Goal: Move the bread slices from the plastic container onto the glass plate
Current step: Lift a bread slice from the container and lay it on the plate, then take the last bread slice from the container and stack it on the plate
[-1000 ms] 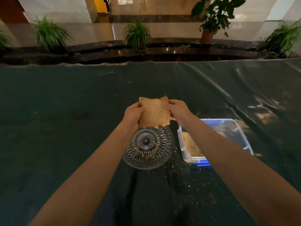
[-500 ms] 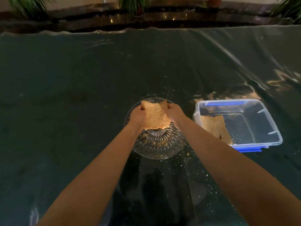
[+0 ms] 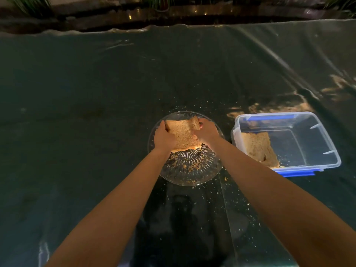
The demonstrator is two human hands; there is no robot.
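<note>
both hands (image 3: 163, 137) (image 3: 207, 132) gripping bread slice (image 3: 184, 136)

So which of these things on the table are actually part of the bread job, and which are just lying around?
Part of the job:
- bread slice held by the left hand and right hand
- glass plate beneath it
- plastic container
- second bread slice inside the container

Just lying about:
- crumbs on the table
- dark plastic table cover
- plants beyond the table

Indoor lobby-like place, plastic-covered table (image 3: 96, 93), planter ledge (image 3: 173, 18), plants (image 3: 28, 4)
</note>
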